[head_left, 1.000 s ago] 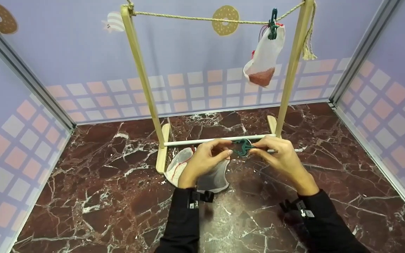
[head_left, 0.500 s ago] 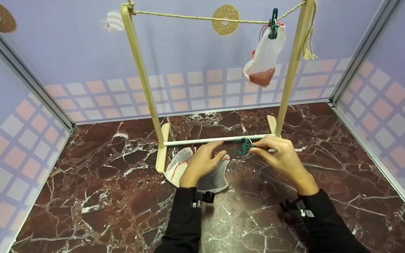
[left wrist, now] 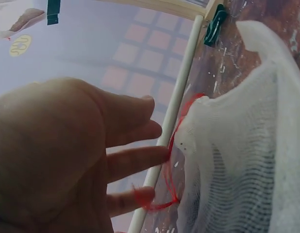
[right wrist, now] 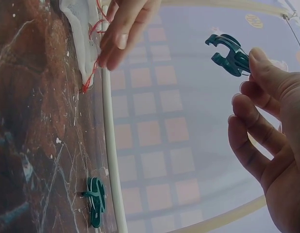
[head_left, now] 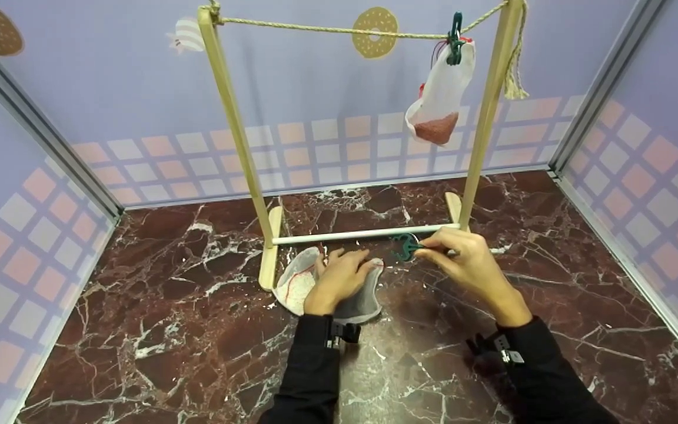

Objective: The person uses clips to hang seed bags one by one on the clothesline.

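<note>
Three green clips are seen about the rack (head_left: 233, 118). The held clip (head_left: 408, 248) is pinched at its handles by the right hand (head_left: 462, 256), on the near side of the rack's white bar (head_left: 345, 235). The loose clip (right wrist: 96, 201) is laid on the worktop (head_left: 215, 353), near that bar. By the upper clip (head_left: 455, 47) the hung bag (head_left: 448, 88), filled red-brown at its bottom, is fastened to the rack's rope (head_left: 315, 27), near the right post. The left hand (head_left: 342, 277) is held with fingers relaxed over the lying bag (head_left: 362, 303), close to some red string (left wrist: 176, 199); whether the mesh is touched cannot be told. That bag, with white contents, is spread before the rack's left half. Around the rack, the worktop is patterned as dark red-brown marble with white veins. Behind the rack, the lavender wall (head_left: 309, 76) is printed with golden rings and pink and white squares; to the rack's right, a grey strip (head_left: 601, 88) is set in the corner.
</note>
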`<state>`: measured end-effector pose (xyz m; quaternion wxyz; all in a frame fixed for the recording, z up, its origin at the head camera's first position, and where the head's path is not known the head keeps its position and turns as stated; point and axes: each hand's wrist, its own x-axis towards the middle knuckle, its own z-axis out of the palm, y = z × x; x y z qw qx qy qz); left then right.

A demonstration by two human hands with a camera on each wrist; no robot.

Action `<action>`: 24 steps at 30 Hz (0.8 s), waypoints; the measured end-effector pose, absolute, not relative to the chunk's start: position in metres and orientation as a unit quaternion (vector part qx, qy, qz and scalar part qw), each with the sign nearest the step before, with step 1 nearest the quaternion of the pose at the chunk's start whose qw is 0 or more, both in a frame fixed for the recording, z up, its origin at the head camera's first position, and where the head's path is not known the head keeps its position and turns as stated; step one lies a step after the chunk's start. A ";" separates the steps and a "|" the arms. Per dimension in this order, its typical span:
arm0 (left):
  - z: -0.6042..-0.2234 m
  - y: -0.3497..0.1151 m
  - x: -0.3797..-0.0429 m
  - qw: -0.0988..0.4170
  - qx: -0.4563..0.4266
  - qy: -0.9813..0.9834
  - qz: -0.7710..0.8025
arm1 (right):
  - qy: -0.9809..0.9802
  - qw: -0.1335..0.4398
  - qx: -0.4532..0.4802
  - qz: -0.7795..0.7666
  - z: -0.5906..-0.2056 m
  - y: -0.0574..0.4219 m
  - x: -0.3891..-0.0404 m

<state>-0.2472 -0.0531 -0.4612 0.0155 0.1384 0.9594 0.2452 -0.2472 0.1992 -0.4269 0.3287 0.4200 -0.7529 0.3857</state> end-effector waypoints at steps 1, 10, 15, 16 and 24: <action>-0.462 -0.053 -0.247 0.011 0.136 0.961 0.240 | -0.753 0.330 0.421 0.385 -0.427 0.199 -0.247; -0.460 -0.054 -0.248 -0.032 0.145 0.958 0.244 | -0.753 0.333 0.424 0.378 -0.427 0.199 -0.247; -0.458 -0.055 -0.249 -0.045 0.151 0.955 0.250 | -0.757 0.328 0.421 0.378 -0.425 0.198 -0.245; -0.458 -0.055 -0.250 -0.047 0.151 0.955 0.252 | -0.757 0.329 0.421 0.378 -0.425 0.198 -0.245; -0.454 -0.058 -0.248 -0.041 0.139 0.955 0.260 | -0.758 0.326 0.426 0.371 -0.424 0.199 -0.246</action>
